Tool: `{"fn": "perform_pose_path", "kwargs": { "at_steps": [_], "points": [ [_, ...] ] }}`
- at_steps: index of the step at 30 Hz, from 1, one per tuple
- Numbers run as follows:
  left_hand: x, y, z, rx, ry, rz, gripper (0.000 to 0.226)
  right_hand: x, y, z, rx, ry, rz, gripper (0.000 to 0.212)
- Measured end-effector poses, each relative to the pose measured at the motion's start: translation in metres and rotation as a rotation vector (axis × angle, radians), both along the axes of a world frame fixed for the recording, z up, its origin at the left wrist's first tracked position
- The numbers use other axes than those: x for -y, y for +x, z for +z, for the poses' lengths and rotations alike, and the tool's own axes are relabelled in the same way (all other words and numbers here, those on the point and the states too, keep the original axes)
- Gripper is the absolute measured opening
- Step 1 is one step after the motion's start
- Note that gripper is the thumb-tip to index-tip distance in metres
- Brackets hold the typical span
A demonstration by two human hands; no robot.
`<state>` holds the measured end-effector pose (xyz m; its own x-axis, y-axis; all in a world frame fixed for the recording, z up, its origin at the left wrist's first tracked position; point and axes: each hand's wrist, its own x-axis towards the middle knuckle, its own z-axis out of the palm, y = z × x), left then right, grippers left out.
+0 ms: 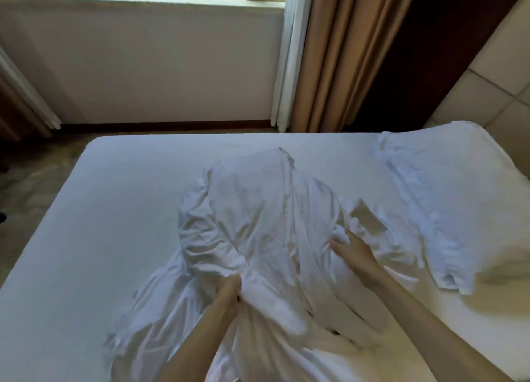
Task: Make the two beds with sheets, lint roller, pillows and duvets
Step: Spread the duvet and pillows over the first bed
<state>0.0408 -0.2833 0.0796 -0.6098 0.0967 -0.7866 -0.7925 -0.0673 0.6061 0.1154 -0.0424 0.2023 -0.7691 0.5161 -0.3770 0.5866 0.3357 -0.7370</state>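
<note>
- The crumpled linen (258, 209), sheet or duvet cover I cannot tell, lies heaped on the middle of the bed (114, 209), its long axis running from the near edge toward the window.
- The left hand (226, 292) grips a fold near its close end.
- The right hand (352, 249) pinches a bunch farther up, on the pillow (444, 195) side.
- With 2 holds, spreading sideways looks next.

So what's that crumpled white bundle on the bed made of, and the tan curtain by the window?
The white bundle looks like thin woven cloth, probably cotton or a blend: it has soft creases, a faint sheen, and light showing through its folds. The tan curtain seems a heavier, matte fabric, hanging in straight, opaque pleats. The exact fibres can't be told.
</note>
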Motion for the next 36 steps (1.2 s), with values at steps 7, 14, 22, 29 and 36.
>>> {"fn": "perform_pose_path", "kwargs": {
  "at_steps": [7, 14, 22, 29, 36],
  "points": [
    [0.049, -0.075, 0.150, -0.584, 0.125, 0.001, 0.014, 0.039, -0.096, 0.109, -0.470, -0.190, -0.144, 0.011],
    [0.140, -0.227, 0.284, -0.881, 0.069, 0.233, 0.016, 0.034, -0.194, 0.212, -0.732, -0.452, -0.181, 0.022],
    [0.174, -0.172, 0.172, -0.762, -0.638, -0.323, 0.056, 0.043, -0.199, 0.110, -0.257, -0.209, 0.294, 0.078],
    [0.137, -0.009, 0.024, -0.360, -1.057, -0.861, 0.097, 0.075, -0.127, -0.002, -0.191, 0.060, 0.337, 0.091],
    [0.150, -0.043, 0.049, -0.533, -1.049, -0.568, 0.042, 0.070, -0.129, -0.013, -0.151, 0.251, 0.317, 0.084]
  ]
}}
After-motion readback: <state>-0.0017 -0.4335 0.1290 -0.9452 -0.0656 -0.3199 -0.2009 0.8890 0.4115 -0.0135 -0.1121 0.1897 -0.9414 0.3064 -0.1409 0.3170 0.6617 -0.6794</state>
